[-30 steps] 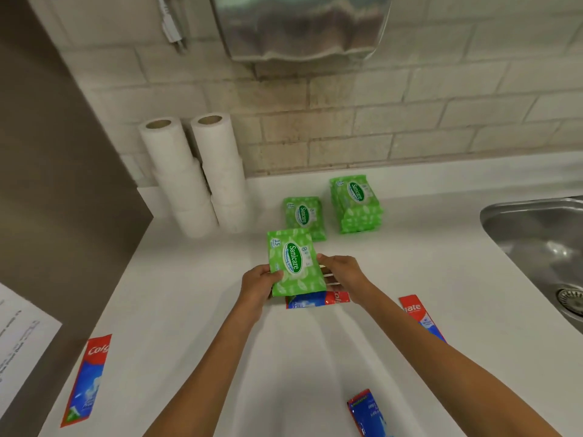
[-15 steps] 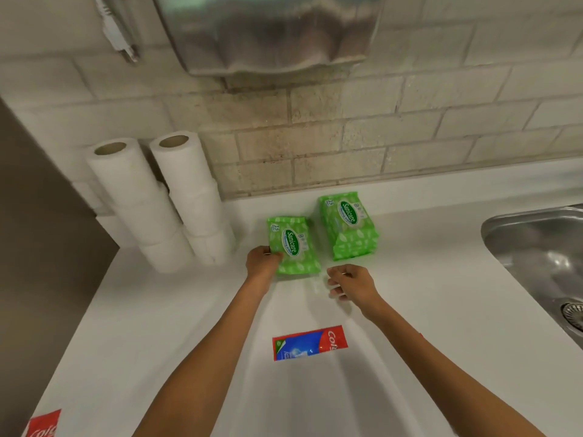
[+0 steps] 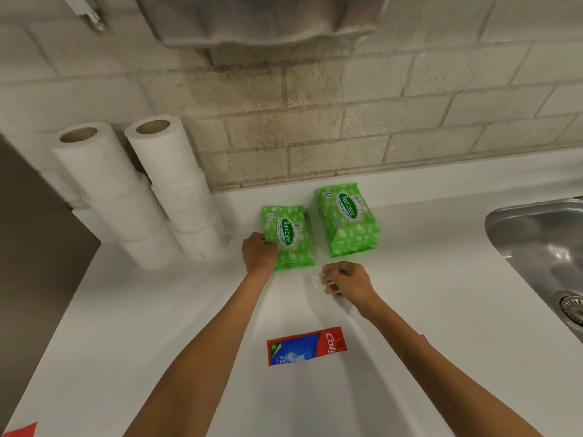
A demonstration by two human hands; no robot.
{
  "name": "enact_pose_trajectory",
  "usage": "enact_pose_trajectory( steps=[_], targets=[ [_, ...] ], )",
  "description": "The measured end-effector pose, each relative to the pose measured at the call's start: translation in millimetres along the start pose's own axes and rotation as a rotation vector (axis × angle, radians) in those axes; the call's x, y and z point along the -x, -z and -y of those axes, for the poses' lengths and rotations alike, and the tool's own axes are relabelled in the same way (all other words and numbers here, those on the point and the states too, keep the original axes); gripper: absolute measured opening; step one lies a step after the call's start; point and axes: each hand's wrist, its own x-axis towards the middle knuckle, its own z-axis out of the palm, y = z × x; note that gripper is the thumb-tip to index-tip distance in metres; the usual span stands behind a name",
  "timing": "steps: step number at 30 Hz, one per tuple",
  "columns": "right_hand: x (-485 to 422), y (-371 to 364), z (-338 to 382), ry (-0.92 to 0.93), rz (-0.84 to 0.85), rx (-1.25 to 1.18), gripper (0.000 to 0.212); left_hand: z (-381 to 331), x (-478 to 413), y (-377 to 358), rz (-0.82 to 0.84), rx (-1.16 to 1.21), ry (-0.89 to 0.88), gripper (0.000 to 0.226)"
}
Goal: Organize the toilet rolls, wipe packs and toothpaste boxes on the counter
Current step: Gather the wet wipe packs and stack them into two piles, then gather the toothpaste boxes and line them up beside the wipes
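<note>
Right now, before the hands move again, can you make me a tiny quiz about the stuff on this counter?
1. True or false: the left hand is touching a green wipe pack.
2. Count: how many columns of toilet rolls stand in the back corner?
3. Pick one: where is the toothpaste box that is in full view?
A) in the sink
B) flat on the counter
C) on top of the toilet rolls

Key: 1 true; 2 two; 3 B.
</note>
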Motion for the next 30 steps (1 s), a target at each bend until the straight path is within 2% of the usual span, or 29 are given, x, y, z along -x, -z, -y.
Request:
enact_pose_trajectory(
  steps=[7, 16, 21, 25, 28, 30],
  targets=[
    [1.2, 2.2, 0.6, 0.01, 0.001, 0.017, 0.009, 0.2, 0.9, -1.5, 0.0, -0.134, 0.033, 0.033],
    [3.9, -0.2, 0.3, 0.021, 0.001, 0.04, 0.01, 0.6, 5.7, -0.4, 0.023, -0.206, 0.019, 0.041],
    [7.4, -4.5, 1.2, 0.032, 0.011, 0.036, 0.01, 6.0, 19.9, 8.6, -0.05, -0.093, -0.103, 0.05],
    [15.9, -9.5, 1.3, 0.025, 0.018, 0.023, 0.012, 19.9, 46.3, 19.1, -0.088, -0.031, -0.27, 0.042],
    [27.2, -12.5, -0.7, 0.003, 0.026, -0.006, 0.009, 38.3, 70.9, 26.0, -0.008, -0.062, -0.388, 0.028],
    [35.8, -12.9, -2.7, -0.005, 0.025, -0.019, 0.009, 50.6, 85.1, 29.9, 0.114, -0.144, -0.431, 0.026]
  ],
)
